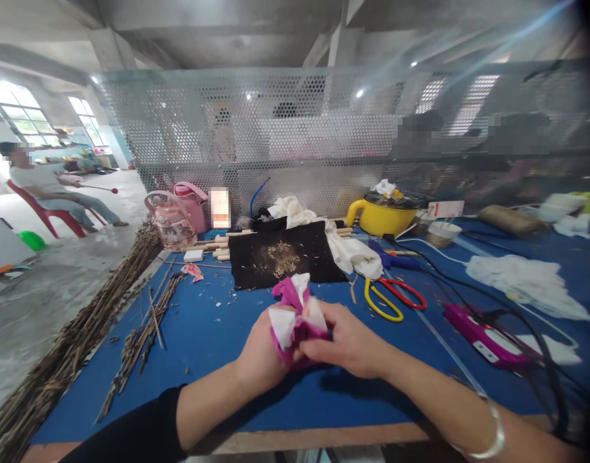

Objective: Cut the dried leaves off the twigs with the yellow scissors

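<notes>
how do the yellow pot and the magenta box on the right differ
The yellow pot is rounded, while the magenta box is long and flat. The pot has a side handle; the box shows none. The pot stands farther back, the box nearer. Both rest on the blue table.

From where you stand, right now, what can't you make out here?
All in the head view:
- Left hand's fingertips: hidden by the purple and white cloth.
- Inside of the yellow pot: hidden by its wall and top.
- Stem bundle's near end: cut off by the picture edge.
- Lettering on the magenta box: too small.
- Shapes behind the perforated screen: blurred.
</notes>
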`<state>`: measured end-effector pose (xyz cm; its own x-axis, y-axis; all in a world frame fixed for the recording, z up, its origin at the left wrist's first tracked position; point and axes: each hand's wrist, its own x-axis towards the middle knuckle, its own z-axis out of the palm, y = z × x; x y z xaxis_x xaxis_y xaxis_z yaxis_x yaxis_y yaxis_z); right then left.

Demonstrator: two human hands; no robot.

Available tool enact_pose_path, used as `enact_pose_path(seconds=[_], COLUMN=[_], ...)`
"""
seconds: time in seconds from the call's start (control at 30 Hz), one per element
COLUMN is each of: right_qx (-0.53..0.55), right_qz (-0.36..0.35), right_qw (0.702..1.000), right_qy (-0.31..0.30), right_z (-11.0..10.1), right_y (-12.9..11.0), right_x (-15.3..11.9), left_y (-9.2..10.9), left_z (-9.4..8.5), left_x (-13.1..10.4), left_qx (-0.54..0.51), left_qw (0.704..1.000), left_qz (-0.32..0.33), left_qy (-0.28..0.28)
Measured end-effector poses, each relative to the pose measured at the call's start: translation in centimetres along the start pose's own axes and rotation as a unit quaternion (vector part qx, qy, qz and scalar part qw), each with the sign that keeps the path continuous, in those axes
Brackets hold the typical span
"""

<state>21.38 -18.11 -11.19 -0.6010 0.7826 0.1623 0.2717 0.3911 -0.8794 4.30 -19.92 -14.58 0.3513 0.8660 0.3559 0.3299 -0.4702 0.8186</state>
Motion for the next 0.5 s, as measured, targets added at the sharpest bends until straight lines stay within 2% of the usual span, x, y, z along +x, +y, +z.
enact_pose_path(seconds=[0.03, 0.07, 0.13, 0.17, 0.23, 0.3, 0.37, 0.5], right_qx=[0.029, 0.055, 0.090, 0.110, 0.146, 0.167, 0.163, 0.083], right_qz=[0.011, 0.030, 0.113, 0.162, 0.229, 0.234, 0.209, 0.152], right_qw=[0.999, 0.998, 0.986, 0.977, 0.962, 0.958, 0.964, 0.981], right_qy=[0.002, 0.033, 0.083, 0.080, 0.027, -0.013, 0.004, 0.090], right_z=[-0.8, -1.5, -2.4, -2.5, -2.2, -1.2, -0.1, 1.3], right_y=[0.2, 0.6, 1.6, 2.1, 2.8, 3.2, 3.2, 3.0], right_x=[-0.3, -0.5, -0.4, 0.0, 1.0, 2.2, 3.2, 4.2], left_y=[0.0, -0.1, -0.2, -0.3, -0.4, -0.6, -0.9, -1.7], left_z=[-0.3, -0.5, -0.8, -0.8, -0.6, -0.4, -0.3, -0.5], left_x=[-0.3, -0.5, -1.0, -1.1, -1.4, -1.7, -1.9, -2.0], left_qx=[0.024, 0.048, 0.090, 0.106, 0.133, 0.144, 0.138, 0.177], left_qw=[0.999, 0.997, 0.991, 0.987, 0.977, 0.972, 0.977, 0.976], left_qz=[0.026, 0.052, 0.096, 0.113, 0.139, 0.152, 0.141, 0.114], left_qy=[-0.003, -0.012, -0.038, -0.052, -0.087, -0.109, -0.082, 0.048])
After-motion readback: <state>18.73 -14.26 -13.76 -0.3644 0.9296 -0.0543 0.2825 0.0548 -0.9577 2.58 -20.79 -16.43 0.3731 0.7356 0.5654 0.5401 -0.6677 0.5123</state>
